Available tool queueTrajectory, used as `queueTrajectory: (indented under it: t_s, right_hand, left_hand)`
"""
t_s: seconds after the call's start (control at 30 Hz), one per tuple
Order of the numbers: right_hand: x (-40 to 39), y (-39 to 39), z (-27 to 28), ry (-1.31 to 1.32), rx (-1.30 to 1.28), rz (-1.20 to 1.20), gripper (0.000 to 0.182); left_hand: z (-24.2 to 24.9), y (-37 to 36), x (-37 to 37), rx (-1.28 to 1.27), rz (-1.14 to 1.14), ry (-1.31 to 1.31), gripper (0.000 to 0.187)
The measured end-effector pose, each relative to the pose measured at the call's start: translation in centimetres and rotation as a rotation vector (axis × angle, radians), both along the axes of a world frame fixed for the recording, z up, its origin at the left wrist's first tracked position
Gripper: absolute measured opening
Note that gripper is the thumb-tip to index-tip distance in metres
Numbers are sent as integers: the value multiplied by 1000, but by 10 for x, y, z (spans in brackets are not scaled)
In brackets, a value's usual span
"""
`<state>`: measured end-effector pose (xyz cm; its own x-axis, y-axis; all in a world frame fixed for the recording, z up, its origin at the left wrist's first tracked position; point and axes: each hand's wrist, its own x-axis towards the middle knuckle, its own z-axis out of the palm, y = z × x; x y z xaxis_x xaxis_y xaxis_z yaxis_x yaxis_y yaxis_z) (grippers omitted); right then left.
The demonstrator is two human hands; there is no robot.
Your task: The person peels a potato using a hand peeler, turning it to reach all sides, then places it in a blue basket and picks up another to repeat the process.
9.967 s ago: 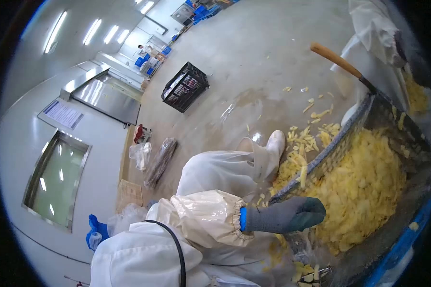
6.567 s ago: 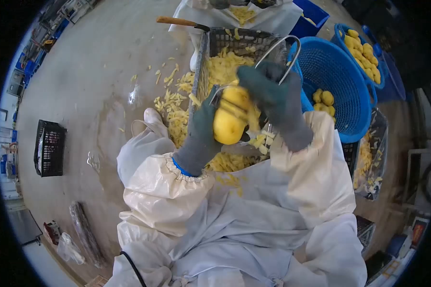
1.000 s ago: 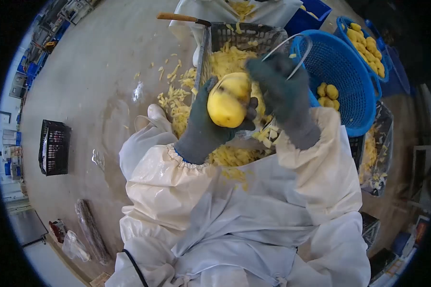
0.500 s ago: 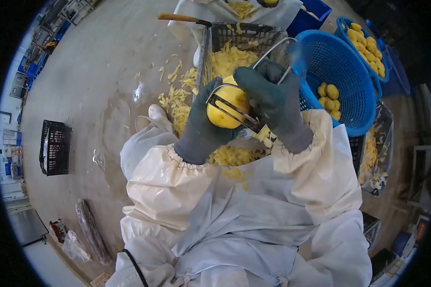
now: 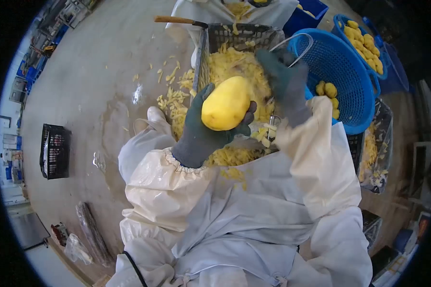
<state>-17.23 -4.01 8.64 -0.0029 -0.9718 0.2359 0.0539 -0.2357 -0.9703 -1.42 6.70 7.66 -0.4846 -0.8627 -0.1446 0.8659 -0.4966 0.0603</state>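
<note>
1. Over the peelings [image 5: 232, 62] in the dark crate [image 5: 202, 71]: yellow potato [image 5: 226, 104], smooth and bare-looking, lying at a slant in the glove.
2. Left hand [image 5: 196, 134], gloved: curled round the potato from below and the left, thumb along its upper left, fingertips showing at its right side.
3. Right hand [image 5: 282, 79], gloved, blurred: apart from the potato, up and right of it; closed on a metal wire loop [image 5: 301, 34] — fingers too smeared to separate.
4. Across the crate's far left corner: wooden-handled tool [image 5: 177, 20], handle pointing left past the rim.
5. Right of the crate: blue basket [image 5: 352, 100] with several loose potatoes [image 5: 331, 93] inside; just behind, fuller basket [image 5: 336, 29].
6. On the floor [image 5: 105, 71], left: scattered peelings [image 5: 175, 110] beside the crate — farther off, black crate [image 5: 56, 153].
7. Beyond: pale apron [image 5: 268, 16] of another person.
</note>
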Motion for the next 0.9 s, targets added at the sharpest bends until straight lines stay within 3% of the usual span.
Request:
queueTrajectory:
  t_s: [0.03,0.1,0.17,0.23,0.27,0.33,0.37,0.43,0.57,0.63,0.7,0.77,0.83,0.87,0.9]
  right_hand:
    - [-9,-17,-10,-40,-87,-85,15]
    - [-17,-24,-5,-238,20,-130,15]
    - [-12,-17,7,-311,144,-61,14]
    - [1,22,37,-275,291,76,14]
    - [5,32,38,-155,261,118,13]
    - [8,43,40,74,194,195,11]
    - [5,29,29,64,115,100,11]
    - [-10,-18,-10,45,-44,-85,14]
    - [-39,-41,-20,-204,144,65,19]
    - [-29,-15,1,-174,37,135,20]
    - [-21,0,-3,-117,-164,221,21]
    - [-13,5,2,-49,-123,237,22]
    - [-8,8,12,5,221,160,21]
    - [-7,-4,-4,-41,-62,59,17]
    - [-11,-14,-14,-126,30,10,16]
  left_hand:
    - [-2,0,1,-16,-7,1,58]
    - [-2,-5,5,-52,-33,-8,56]
    - [0,-6,4,-134,80,-245,55]
    - [5,2,-2,-362,245,-750,54]
    - [10,10,-6,-565,351,-1142,55]
    - [4,8,-6,-616,329,-1055,55]
    - [1,8,-6,-640,316,-1010,55]
    - [-7,-5,4,-132,-82,14,55]
    - [11,-2,3,-142,35,-229,56]
    - [15,0,-8,-128,182,-433,60]
    - [2,1,-8,-197,149,-713,57]
    - [2,2,-9,-269,158,-930,56]
    - [10,8,-11,-338,194,-1086,57]
    - [8,5,-7,-353,208,-1201,62]
    - [8,7,-9,-384,240,-1239,63]
